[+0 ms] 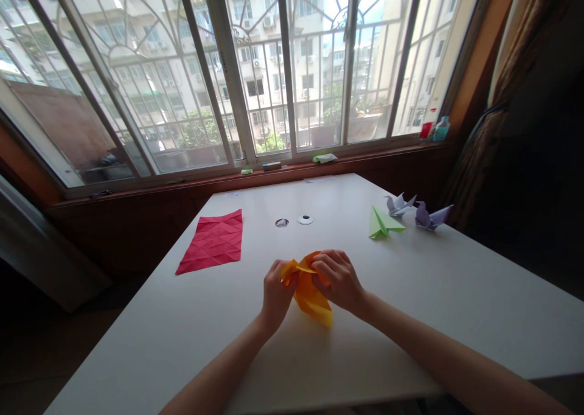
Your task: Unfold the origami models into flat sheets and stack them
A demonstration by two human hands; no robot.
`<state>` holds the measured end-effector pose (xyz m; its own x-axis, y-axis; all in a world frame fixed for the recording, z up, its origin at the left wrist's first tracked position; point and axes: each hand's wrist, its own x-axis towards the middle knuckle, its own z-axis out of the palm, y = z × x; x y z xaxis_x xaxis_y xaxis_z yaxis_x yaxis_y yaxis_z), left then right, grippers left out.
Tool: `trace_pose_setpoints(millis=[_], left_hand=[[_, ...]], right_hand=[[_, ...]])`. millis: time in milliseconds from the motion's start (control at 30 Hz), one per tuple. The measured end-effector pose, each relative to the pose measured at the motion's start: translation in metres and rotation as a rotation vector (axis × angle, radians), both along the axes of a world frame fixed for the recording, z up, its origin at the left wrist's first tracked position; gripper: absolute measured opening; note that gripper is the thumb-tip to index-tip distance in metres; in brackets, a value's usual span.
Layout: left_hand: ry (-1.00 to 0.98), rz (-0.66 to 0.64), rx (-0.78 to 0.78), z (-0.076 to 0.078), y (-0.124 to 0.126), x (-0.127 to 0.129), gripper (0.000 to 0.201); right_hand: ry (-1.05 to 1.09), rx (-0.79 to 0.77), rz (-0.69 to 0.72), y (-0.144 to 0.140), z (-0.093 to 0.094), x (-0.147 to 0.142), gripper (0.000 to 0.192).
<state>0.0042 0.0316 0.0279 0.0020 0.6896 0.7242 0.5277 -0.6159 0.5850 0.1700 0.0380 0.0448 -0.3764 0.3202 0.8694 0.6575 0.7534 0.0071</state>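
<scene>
Orange-yellow folded paper (310,293) sat near the white table's (456,293) front-middle — pinched between both hands | left hand (275,293) clamped on its 9 o'clock edge | right hand (340,279) gripped its 2 o'clock side | red creased sheet (213,241) at 10 o'clock | green paper plane (382,223) at 2 o'clock — well apart.

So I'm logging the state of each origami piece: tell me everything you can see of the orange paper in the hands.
The orange paper is a thin, partly folded sheet, orange-yellow, creased and puckered at the top. It sits on the white table near its front middle, its lower corner pointing toward the person. The left hand pinches its upper left edge, and the right hand covers its upper right, fingers curled over the fold. The finished shape cannot be told.
</scene>
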Motion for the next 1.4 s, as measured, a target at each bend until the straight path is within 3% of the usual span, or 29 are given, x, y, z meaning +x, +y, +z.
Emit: trace_pose_setpoints(millis=[500,733,867,1000,1100,1267,1400], left_hand=[[0.204,0.110,0.353,0.004,0.002,-0.016,0.010],[0.247,0.154,0.447,0.006,0.002,-0.020,0.012],[0.157,0.255,0.450,0.008,0.007,-0.020,0.031],[0.098,0.323,0.491,0.011,0.013,-0.023,0.048],[0.201,0.223,0.548,0.012,0.011,-0.025,0.040],[0.451,-0.075,0.522,0.016,-0.005,-0.014,0.022],[0.572,-0.290,0.197,0.019,-0.011,-0.004,0.017]], right_hand=[[0.019,0.086,0.147,-0.009,0.003,-0.004,0.015],[0.026,0.106,0.202,-0.011,0.003,-0.003,0.016],[0.100,-0.030,0.228,-0.010,-0.001,-0.005,0.014],[0.230,-0.206,0.128,-0.005,-0.005,-0.007,0.011],[0.304,-0.296,0.025,0.000,-0.007,-0.005,0.014],[0.334,-0.403,-0.058,0.007,-0.008,-0.002,0.014],[0.309,-0.414,-0.062,0.006,-0.007,-0.003,0.014]])
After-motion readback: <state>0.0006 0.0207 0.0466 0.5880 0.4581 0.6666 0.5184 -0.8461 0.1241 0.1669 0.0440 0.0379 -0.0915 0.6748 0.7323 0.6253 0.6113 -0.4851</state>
